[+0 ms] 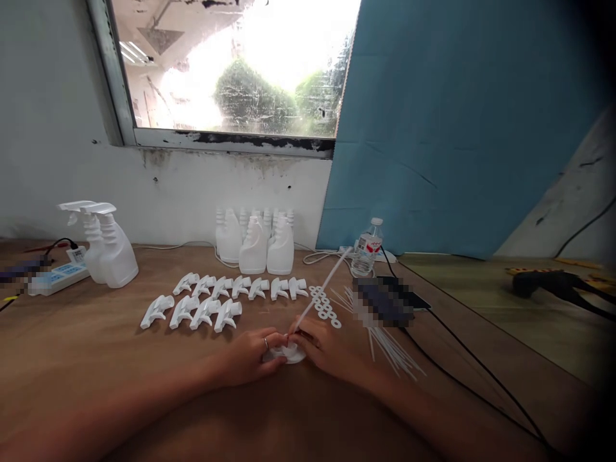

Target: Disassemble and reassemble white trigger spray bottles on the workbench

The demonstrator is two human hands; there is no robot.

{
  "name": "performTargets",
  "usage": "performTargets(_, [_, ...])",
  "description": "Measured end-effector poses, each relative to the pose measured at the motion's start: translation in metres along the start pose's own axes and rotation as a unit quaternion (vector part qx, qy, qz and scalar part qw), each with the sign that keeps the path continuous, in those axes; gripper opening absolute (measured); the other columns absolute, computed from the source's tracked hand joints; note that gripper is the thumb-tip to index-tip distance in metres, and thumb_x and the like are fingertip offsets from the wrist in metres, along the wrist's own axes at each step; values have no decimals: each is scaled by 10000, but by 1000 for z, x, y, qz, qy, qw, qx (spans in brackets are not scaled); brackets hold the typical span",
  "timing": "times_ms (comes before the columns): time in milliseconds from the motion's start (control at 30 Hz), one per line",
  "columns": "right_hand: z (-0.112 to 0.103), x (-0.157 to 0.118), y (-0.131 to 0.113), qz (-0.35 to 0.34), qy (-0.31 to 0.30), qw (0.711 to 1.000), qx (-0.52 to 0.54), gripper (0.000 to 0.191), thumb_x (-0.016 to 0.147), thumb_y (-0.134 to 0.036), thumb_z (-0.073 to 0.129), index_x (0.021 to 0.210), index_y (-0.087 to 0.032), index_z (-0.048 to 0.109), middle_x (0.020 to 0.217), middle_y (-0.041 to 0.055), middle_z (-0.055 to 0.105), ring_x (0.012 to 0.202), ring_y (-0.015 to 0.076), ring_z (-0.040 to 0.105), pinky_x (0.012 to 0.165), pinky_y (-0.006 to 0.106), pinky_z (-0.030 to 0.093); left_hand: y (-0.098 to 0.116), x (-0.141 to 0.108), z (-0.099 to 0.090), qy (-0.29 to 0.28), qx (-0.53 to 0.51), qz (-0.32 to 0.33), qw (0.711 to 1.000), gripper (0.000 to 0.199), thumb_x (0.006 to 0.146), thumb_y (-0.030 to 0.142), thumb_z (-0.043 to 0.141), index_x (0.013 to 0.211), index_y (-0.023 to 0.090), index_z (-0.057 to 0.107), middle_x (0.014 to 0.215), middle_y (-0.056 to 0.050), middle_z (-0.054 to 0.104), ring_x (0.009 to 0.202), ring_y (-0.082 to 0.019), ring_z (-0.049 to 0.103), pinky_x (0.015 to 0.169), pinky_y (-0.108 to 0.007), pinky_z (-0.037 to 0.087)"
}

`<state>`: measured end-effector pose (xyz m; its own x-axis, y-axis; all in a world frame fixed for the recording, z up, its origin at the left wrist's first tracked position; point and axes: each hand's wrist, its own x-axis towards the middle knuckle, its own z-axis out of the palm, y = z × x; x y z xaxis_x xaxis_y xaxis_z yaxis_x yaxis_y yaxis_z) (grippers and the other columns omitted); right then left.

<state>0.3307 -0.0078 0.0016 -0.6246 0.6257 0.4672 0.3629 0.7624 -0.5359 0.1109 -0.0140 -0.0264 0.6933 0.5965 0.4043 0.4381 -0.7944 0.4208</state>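
At the front of the table, both hands meet around a white trigger sprayer head (290, 353), partly hidden by the fingers. My left hand (245, 356), with a ring on one finger, is closed on its left side. My right hand (330, 350) pinches the lower end of a thin white dip tube (323, 285), where it meets the sprayer head. The tube slants up and to the right. Several white trigger heads (231, 316) lie in two rows beyond my left hand. Small white ring washers (325, 307) lie just beyond my right hand, and loose tubes (392, 350) are to its right.
White spray bottles without heads (253, 247) stand by the wall. Bottles with trigger heads (115, 253) stand at left near a power strip (60, 278). A clear water bottle (368, 249) stands back right. Black cables (462, 343) cross the table's right side.
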Motion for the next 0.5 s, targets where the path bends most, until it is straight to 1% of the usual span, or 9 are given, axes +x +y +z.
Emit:
performTargets(67, [-2,-3,2,4,14,1000,-20,136,961,-241,447,881,-192,546,811,22,576,725,135,544,676,260,464,3,-1,-3,-7,-40,-37,999,270,881,291,549,1143,227,539,1037,-38,637,866,-153,608,761,-252,480])
performTargets(133, [-7,-7,3,-22,44,997,-53,110,945,-201,444,1014,-194,528,930,56,582,798,148,556,720,280,487,5,-2,-6,0,-87,-78,993,316,874,297,559,1172,225,482,1023,-27,637,813,-137,605,707,-240,484])
performTargets(200, [-13,-11,4,-83,58,989,-107,303,897,-135,442,1197,-174,465,1110,117,561,970,184,559,826,330,501,6,-2,-8,24,-115,-101,988,299,870,310,563,1133,211,460,1007,-26,620,752,-121,590,657,-233,479])
performTargets(233, [-16,-13,5,-127,45,980,-143,397,868,-119,450,1262,-162,434,1183,140,538,1065,208,538,886,367,491,6,-1,-8,39,-119,-105,987,264,870,316,564,1088,203,466,1012,-32,605,749,-119,586,650,-234,476])
performTargets(300, [-20,-16,8,-219,-3,950,-225,503,832,-139,490,1330,-167,423,1267,147,517,1188,257,484,966,454,452,7,3,-9,74,-113,-104,985,199,865,329,568,978,190,482,1022,-47,576,799,-133,587,657,-241,475])
performTargets(333, [-21,-16,10,-256,-19,930,-265,511,829,-161,517,1334,-188,442,1280,135,527,1201,272,482,975,488,442,8,5,-10,89,-113,-104,984,197,858,334,576,948,187,480,1008,-51,568,823,-142,588,659,-243,476])
performTargets(367, [-21,-16,12,-285,-19,911,-297,495,832,-175,545,1320,-220,470,1279,117,547,1194,276,496,973,509,440,10,8,-11,96,-120,-106,982,209,854,339,583,942,187,471,971,-47,569,807,-142,587,640,-240,472])
performTargets(433, [-21,-16,16,-323,17,885,-335,428,843,-160,587,1252,-276,532,1260,81,591,1163,261,539,955,507,461,14,14,-14,77,-151,-100,980,229,864,349,576,964,192,443,890,-28,583,715,-122,577,588,-228,457])
performTargets(500, [-22,-16,18,-340,63,875,-339,340,848,-114,598,1143,-283,583,1229,62,629,1122,234,583,913,462,506,18,22,-22,39,-173,-70,982,255,876,358,574,1010,193,432,867,-26,612,689,-114,578,616,-235,468])
